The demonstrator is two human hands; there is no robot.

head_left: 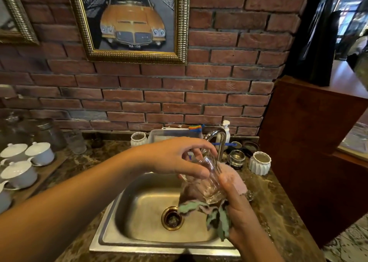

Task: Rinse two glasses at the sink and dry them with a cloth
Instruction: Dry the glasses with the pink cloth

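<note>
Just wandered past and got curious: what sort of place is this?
Probably a café or bar's wash-up corner: a small steel sink set in a stone counter, rows of white lidded cups, and a gold-framed car picture on brick.

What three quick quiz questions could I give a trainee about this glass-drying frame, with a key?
1. True or false: water is running from the faucet.
2. Which hand holds the cloth: A) left, B) right, C) neither?
3. Fill in: the glass is held above the ____.

Key
1. False: no stream shows below the spout.
2. B: the right hand presses the pink and green cloth against the glass, while the left hand grips the glass near its upper end.
3. sink: the steel sink and its drain lie directly beneath.
</note>
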